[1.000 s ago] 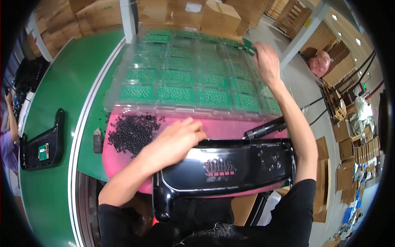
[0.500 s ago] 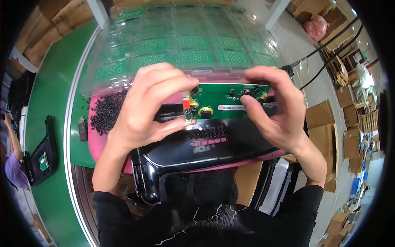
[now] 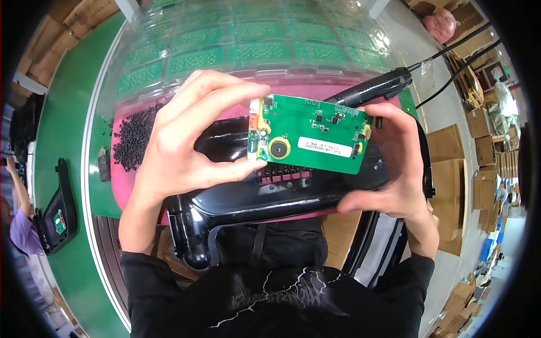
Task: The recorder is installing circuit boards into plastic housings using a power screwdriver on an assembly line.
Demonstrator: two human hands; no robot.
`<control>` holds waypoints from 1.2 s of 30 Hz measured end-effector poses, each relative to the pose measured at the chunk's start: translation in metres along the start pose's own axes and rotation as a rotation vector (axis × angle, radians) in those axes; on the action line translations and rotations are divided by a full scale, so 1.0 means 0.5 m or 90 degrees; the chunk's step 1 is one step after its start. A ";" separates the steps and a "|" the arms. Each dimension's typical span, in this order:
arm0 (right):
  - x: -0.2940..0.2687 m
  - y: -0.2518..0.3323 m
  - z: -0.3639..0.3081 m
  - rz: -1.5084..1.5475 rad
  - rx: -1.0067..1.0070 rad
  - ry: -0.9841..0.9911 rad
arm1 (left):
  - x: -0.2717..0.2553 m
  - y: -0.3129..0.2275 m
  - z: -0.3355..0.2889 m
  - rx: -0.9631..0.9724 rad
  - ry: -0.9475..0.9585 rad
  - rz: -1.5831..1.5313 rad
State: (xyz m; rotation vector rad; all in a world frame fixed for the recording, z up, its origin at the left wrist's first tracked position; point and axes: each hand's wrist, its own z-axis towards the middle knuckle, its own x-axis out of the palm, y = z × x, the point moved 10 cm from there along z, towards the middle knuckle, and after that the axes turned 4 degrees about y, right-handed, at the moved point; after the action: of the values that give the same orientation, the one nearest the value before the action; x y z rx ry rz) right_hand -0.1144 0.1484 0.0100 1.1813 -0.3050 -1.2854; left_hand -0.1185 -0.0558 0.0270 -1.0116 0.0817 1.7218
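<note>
A green circuit board (image 3: 332, 155) with a white label and a round black part is held up in front of me, its face tilted toward me. My left hand (image 3: 177, 146) pinches its left end between thumb and fingers, beside the orange and white connectors. My right hand (image 3: 407, 169) is open at the other end, its index fingertip close to the upper right corner and its thumb apart below; whether that fingertip touches is unclear. Under the board lies a glossy black plastic housing (image 3: 242, 205) with a row of slots, partly hidden by the board and hands.
A pink mat (image 3: 122, 194) bears a heap of small black pieces (image 3: 134, 138). Clear plastic trays (image 3: 256, 70) of green boards stand behind. A corded black electric screwdriver (image 3: 375, 87) lies right of them. Another person's purple sleeve (image 3: 25, 231) shows at far left, near a black housing (image 3: 69, 197).
The board has turned to show more of its face. My right hand has let go of its right end, the thumb moving down and away. The screwdriver behind has come into sight.
</note>
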 end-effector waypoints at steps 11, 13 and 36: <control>0.071 -0.094 -0.009 -0.198 0.112 0.114 | 0.122 0.081 -0.090 -0.352 0.365 -0.067; 0.083 -0.109 -0.016 -0.206 0.118 0.128 | 0.134 0.086 -0.102 -0.379 0.406 -0.043; 0.137 -0.144 -0.011 -0.286 0.122 0.159 | 0.151 0.113 -0.142 -0.334 0.475 0.046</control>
State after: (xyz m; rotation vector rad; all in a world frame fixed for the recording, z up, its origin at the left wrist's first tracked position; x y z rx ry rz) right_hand -0.1288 0.1049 -0.0784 1.6206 0.0282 -1.4943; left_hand -0.1274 -0.0587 -0.0907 -2.0268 0.1487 1.3651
